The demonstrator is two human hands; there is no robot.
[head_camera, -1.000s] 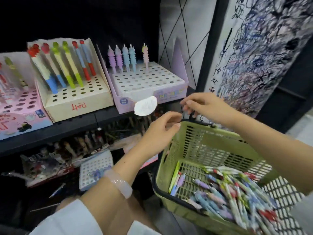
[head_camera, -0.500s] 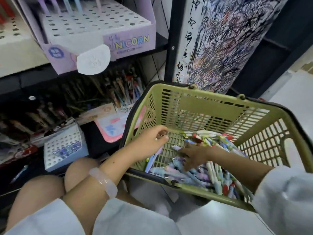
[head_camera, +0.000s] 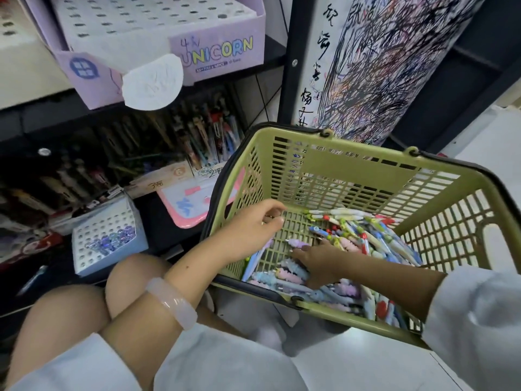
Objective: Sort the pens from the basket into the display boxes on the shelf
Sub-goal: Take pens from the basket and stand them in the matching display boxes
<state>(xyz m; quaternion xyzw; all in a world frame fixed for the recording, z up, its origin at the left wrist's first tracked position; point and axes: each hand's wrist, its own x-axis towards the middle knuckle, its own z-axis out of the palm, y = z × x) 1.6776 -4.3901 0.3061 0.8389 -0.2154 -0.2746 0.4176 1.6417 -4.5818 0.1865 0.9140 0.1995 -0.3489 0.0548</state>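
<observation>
Down in the olive-green slatted plastic basket (head_camera: 352,176) with its black rim, both of our hands are at work. Our left hand (head_camera: 251,232) reaches over the near-left wall, its fingers loosely curled above the bare grid floor, thumb and forefinger close together; we cannot tell whether anything is pinched between them. Our right hand (head_camera: 318,263) lies palm down on the heap of pastel and bright plastic pens (head_camera: 366,241), fingers spread flat and pressing on the lilac and blue ridged ones near the basket's near wall, not wrapped round any single pen. The heap fills the right and near parts of the basket floor, while the far-left part of the grid shows bare. A few pens lie along the left wall under our left wrist.

On the black shelf (head_camera: 270,60) above and to the left stands the lilac cardboard display box marked UNICORN (head_camera: 217,55), its white perforated top full of round holes; a white round paper tag (head_camera: 153,83) hangs off its front edge. Beneath the shelf, a lower tier holds a small pale-blue perforated box with translucent bead-topped pens (head_camera: 108,238), a pink-edged tray (head_camera: 194,201) just beside the basket, and rows of dark packaged pens behind. A pale translucent bangle (head_camera: 172,303) sits on our left wrist, above our bare knees.
</observation>
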